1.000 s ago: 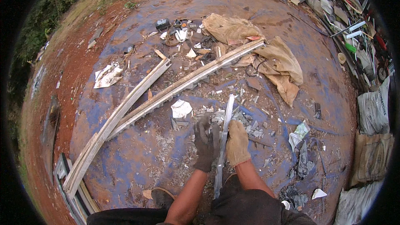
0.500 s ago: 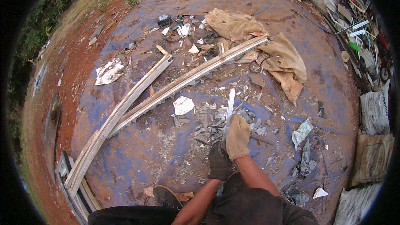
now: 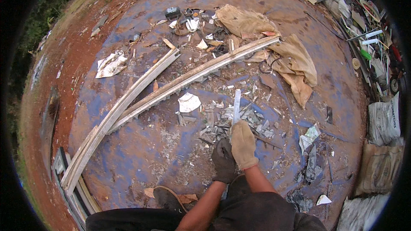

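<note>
My right hand (image 3: 244,144), in a tan work glove, is closed around a narrow pale grey strip (image 3: 236,105) that points away from me. Pressed close on its left is my left hand (image 3: 224,158), in a dark glove, with curled fingers; whatever they grip is hidden. Just beyond both hands lies a loose heap of broken grey pieces (image 3: 254,119) on the dirty blue tarp (image 3: 141,162).
Two long pale frame lengths (image 3: 128,98) (image 3: 201,69) cross the tarp on the left. A brown sack (image 3: 295,60) lies at the far end among scraps. White bags (image 3: 383,119) and piled junk (image 3: 364,21) line the right. My shoe (image 3: 167,199) is at lower left.
Both hands stay close together around the strip, with only a slight shift. The whole view has tilted a little; the scattered things lie as before.
</note>
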`<action>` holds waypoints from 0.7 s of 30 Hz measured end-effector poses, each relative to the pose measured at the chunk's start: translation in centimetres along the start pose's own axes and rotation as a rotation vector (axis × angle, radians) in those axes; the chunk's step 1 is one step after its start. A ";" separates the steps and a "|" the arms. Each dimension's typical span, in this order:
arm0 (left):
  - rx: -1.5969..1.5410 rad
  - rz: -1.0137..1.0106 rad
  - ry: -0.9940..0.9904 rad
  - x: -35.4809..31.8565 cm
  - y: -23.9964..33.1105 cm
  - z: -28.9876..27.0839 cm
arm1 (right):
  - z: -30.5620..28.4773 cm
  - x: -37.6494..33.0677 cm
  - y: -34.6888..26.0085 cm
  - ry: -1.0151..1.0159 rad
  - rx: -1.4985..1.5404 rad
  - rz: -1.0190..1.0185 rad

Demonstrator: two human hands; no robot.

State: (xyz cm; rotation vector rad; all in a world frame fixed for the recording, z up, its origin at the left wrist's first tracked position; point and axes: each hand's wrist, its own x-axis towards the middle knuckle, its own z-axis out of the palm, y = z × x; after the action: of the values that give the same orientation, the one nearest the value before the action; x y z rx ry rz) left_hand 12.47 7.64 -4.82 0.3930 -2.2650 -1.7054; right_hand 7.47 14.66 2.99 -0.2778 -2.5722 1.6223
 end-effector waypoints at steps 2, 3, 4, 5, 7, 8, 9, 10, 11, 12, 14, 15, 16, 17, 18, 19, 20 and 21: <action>0.098 -0.001 -0.036 0.6 -0.2 -0.7 | 0.0 -1.1 0.1 -0.028 0.008 0.058; 0.014 -0.070 -0.041 0.9 -0.4 -1.1 | 0.2 -1.7 0.2 -0.041 0.034 0.101; -0.073 -0.135 -0.048 1.3 -0.5 -1.4 | 0.4 -2.2 0.4 -0.090 0.044 0.210; -0.161 -0.203 -0.054 1.5 -0.4 -1.7 | 0.7 -2.5 0.6 -0.045 -0.054 -0.031; -0.258 -0.155 -0.059 2.3 0.2 -2.1 | 1.0 -2.7 1.2 -0.033 -0.255 -0.298; -0.273 -0.211 -0.067 2.8 0.8 -2.3 | 1.2 -2.6 1.4 -0.020 -0.229 -0.348; -0.289 -0.055 0.006 3.5 1.7 -2.3 | 1.3 -2.4 1.5 -0.013 -0.178 -0.314; -0.270 0.021 0.076 4.5 2.6 -2.3 | 1.4 -2.2 1.4 -0.012 -0.122 -0.301; -0.254 0.093 0.113 5.6 3.7 -2.4 | 1.5 -1.9 1.3 -0.008 -0.116 -0.317; -0.196 0.217 0.080 6.9 4.5 -3.4 | 1.6 -1.8 0.9 -0.014 -0.107 -0.353; 0.016 0.236 -0.213 9.9 5.4 -6.0 | 2.2 -1.8 -0.1 0.021 -0.054 -0.359; 0.085 0.232 -0.332 10.7 5.6 -7.1 | 2.6 -2.1 -0.8 0.058 -0.012 -0.318; 0.158 0.513 -0.307 11.9 5.7 -7.3 | 3.1 -2.4 -1.4 0.116 0.036 -0.269; 0.222 0.535 -0.341 12.1 5.6 -7.6 | 3.6 -2.6 -2.0 0.131 0.087 -0.232; 0.252 0.547 -0.357 12.4 5.4 -7.8 | 4.0 -2.9 -2.4 0.166 0.142 -0.180; 0.278 0.552 -0.413 12.4 5.3 -7.9 | 4.2 -2.9 -2.7 0.171 0.195 -0.125; 0.327 0.645 -0.314 12.5 5.1 -7.8 | 4.4 -2.8 -2.9 0.180 0.142 -0.149; 0.372 0.722 -0.251 12.6 5.0 -7.6 | 4.4 -2.4 -2.9 0.151 0.084 -0.170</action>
State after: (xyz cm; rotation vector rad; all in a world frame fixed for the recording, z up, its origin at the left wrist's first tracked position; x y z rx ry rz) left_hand 3.48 -2.54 2.73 -0.5479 -2.4560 -1.0098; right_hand 8.79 9.05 3.70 -0.1633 -2.3416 1.5794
